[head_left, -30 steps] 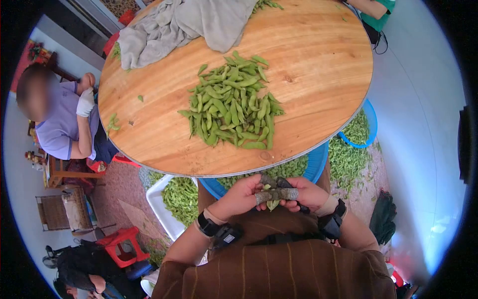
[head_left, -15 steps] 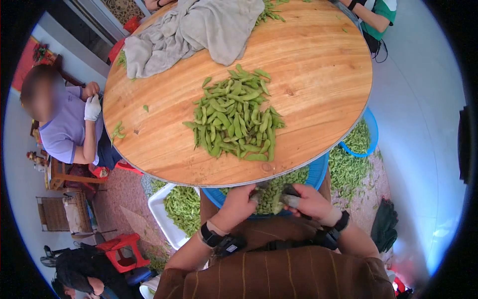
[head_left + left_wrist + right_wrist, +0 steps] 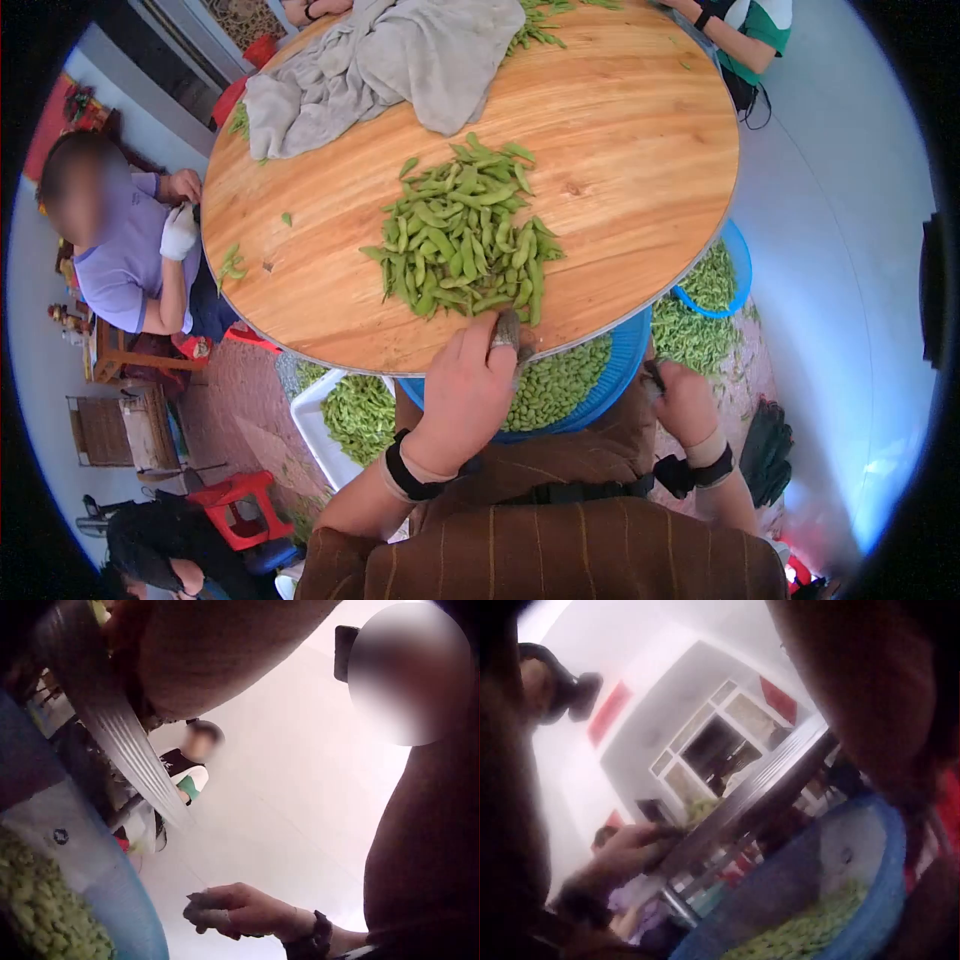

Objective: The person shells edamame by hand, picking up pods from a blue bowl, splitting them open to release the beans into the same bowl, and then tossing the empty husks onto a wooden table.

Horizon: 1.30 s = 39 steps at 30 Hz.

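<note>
At the table's near edge my left hand [image 3: 465, 385] reaches to the front of a pile of green soybean pods [image 3: 455, 225], a grey sleeve [image 3: 507, 330] around one digit. Its fingertips are right at the lowest pods. My right hand [image 3: 688, 402] is off to the right, beside the blue basin [image 3: 606, 405] of shelled green beans [image 3: 562, 385]. In the left wrist view the right hand [image 3: 251, 911] hangs with loosely bent fingers and dark grey coverings [image 3: 206, 915] at the fingertips. No pod shows in it.
A grey cloth [image 3: 385, 75] lies on the round wooden table [image 3: 640, 130]. A white tub [image 3: 330, 440] of pods stands at left, a blue basket [image 3: 738, 265] on the right amid loose pods. A person in purple [image 3: 140, 240] sits at left, a red stool [image 3: 240, 510] lower left.
My hands were together over the basin around a pod, then parted. The left has moved up to the pile on the table; the right has drawn away to the right.
</note>
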Motion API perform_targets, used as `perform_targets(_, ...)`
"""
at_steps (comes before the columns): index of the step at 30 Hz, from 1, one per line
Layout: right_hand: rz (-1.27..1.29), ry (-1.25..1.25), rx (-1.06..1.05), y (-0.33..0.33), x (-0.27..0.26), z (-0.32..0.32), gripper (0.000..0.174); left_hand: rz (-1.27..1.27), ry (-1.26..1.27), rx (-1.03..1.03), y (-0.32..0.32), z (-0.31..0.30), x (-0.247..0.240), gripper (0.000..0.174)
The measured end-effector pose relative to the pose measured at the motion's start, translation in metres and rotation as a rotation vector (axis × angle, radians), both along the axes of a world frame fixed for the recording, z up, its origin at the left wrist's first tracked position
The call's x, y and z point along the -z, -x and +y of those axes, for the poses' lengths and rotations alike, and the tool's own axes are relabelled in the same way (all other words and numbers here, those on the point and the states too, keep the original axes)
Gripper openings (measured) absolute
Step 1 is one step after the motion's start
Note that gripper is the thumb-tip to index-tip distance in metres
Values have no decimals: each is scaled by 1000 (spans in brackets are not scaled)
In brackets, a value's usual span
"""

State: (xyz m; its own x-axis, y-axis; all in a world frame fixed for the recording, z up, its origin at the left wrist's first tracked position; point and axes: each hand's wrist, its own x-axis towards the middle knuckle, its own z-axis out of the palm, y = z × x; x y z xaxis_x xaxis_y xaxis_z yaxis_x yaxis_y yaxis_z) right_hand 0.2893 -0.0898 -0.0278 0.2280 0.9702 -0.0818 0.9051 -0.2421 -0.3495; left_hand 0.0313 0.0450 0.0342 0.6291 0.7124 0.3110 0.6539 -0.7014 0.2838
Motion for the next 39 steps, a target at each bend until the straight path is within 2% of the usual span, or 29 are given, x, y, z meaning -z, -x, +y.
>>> perform_targets(1, 28, -9, -71, 8, -2, 1, 18, 7, -46, 28, 1, -1, 0, 20)
perform_targets(3, 87, -4, -77, 18, -5, 5, 21, 21, -93, 59, 4, -4, -1, 16)
perform_targets(5, 162, -58, -161, 23, -4, 8, 27, -123, 70, 42, 7, -7, -4, 28)
perform_targets(9, 361, -64, -163, 45, -40, 23, 34, -86, -6, 94, 17, -7, 3, 28)
perform_targets(12, 628, -99, -306, 58, -49, 33, 36, -133, 89, 67, 19, -13, -2, 30)
perform_targets(14, 660, -113, -344, 63, -50, 39, 33, -255, 485, -64, 18, -18, -10, 26)
perform_targets(15, 691, -127, -384, 65, -51, 43, 30, -253, 485, -61, 20, -19, -7, 26)
perform_targets(17, 730, -131, -384, 69, -58, 49, 26, -470, 855, 20, 23, -20, 3, 25)
perform_targets(20, 822, -115, -377, 73, -67, 56, 17, -537, 955, 41, 24, -22, 7, 23)
perform_targets(24, 939, -70, -333, 77, -65, 58, 9, -552, 973, 16, 20, -23, 9, 23)
perform_targets(26, 975, -77, -321, 78, -64, 60, 8, -319, 638, 54, 16, -21, 1, 21)
perform_targets(27, 1012, -87, -309, 77, -63, 61, 8, -319, 641, 55, 15, -22, 1, 21)
perform_targets(28, 1012, -85, -305, 74, -62, 62, 8, -227, 495, 84, 14, -22, 1, 22)
perform_targets(29, 1187, 129, -249, 69, -60, 63, 11, -136, 348, 112, 14, -21, 1, 24)
perform_targets(30, 1353, 348, -187, 65, -59, 65, 19, -136, 351, 115, 14, -21, 2, 24)
perform_targets(31, 1354, 348, -182, 63, -61, 65, 19, -315, 681, 114, 16, -20, 5, 22)
perform_targets(32, 1571, 433, -148, 62, -65, 64, 18, -495, 1011, 108, 18, -19, 7, 20)
perform_targets(33, 1787, 520, -112, 62, -69, 64, 17, -494, 1015, 108, 19, -18, 8, 20)
perform_targets(34, 1788, 524, -111, 61, -74, 63, 17, -579, 1185, 105, 21, -18, 8, 20)
perform_targets(36, 1989, 661, -83, 62, -82, 63, 18, -750, 1523, 94, 24, -15, 7, 19)
perform_targets(37, 1989, 662, -83, 62, -82, 65, 18, -835, 1690, 91, 24, -14, 6, 19)
perform_targets(38, 1868, 612, -62, 62, -82, 68, 16, -919, 1858, 88, 24, -12, 5, 18)
perform_targets(39, 1747, 563, -41, 62, -81, 70, 15, -919, 1858, 89, 21, -13, 3, 18)
